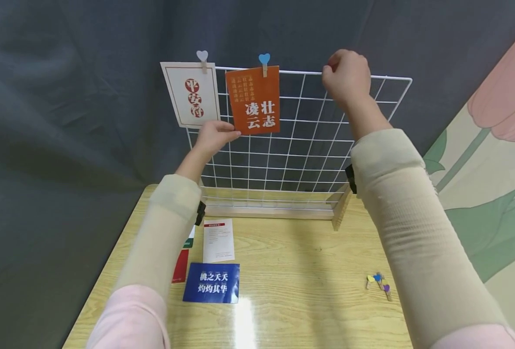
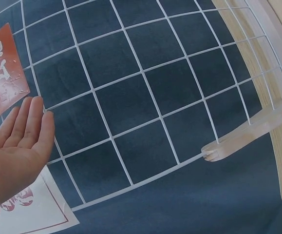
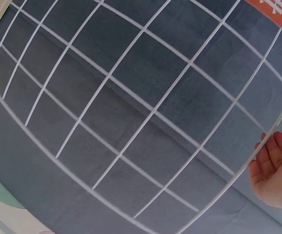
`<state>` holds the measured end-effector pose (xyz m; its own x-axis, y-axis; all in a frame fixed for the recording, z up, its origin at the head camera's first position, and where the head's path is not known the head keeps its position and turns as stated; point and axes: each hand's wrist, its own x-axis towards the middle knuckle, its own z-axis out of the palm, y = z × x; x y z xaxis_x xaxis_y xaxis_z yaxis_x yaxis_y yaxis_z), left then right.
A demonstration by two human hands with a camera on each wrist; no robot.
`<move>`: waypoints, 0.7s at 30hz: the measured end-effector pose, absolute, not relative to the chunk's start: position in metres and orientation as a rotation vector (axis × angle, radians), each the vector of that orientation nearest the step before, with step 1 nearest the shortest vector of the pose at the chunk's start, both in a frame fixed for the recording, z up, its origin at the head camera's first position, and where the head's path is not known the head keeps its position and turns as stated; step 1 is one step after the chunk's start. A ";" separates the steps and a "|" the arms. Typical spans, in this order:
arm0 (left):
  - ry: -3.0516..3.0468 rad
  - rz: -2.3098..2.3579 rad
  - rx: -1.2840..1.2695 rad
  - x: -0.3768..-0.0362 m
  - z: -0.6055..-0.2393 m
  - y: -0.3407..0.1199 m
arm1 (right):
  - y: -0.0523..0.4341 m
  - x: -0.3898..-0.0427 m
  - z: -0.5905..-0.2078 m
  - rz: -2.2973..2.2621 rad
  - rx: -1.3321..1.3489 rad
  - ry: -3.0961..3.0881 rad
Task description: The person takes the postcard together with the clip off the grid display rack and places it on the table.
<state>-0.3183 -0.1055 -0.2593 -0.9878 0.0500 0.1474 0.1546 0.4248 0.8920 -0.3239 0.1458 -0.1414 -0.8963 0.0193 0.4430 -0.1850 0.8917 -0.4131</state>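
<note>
An orange card (image 1: 257, 104) with white characters hangs from the white wire grid (image 1: 298, 106) under a blue heart clip (image 1: 264, 59). My left hand (image 1: 215, 137) touches its lower left corner with nearly straight fingers; in the left wrist view the thumb stands apart from the fingertips. Left of it, a white card (image 1: 195, 99) with red round characters hangs from a pale heart clip (image 1: 202, 55). At the grid's top rail, right of the orange card, my right hand (image 1: 350, 77) holds the wire with curled fingers. Its fingertips meet the rail in the right wrist view (image 3: 274, 170).
On the wooden table (image 1: 283, 261), a blue card (image 1: 212, 283), a white printed card (image 1: 218, 242) and a partly hidden red card (image 1: 180, 267) lie at left. Several small heart clips (image 1: 378, 280) lie at right. A wooden base (image 1: 268, 212) supports the grid.
</note>
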 end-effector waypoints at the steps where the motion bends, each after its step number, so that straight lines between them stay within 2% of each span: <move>1: -2.564 -1.620 -0.180 -0.319 -0.259 -0.105 | 0.143 -0.324 -0.141 0.636 0.129 -2.613; 14: -2.496 -1.596 -0.147 -0.323 -0.259 -0.096 | 0.102 -0.327 -0.141 0.808 0.241 -2.605; 21: -2.415 -1.629 -0.130 -0.324 -0.256 -0.088 | 0.087 -0.366 -0.147 0.912 0.259 -2.576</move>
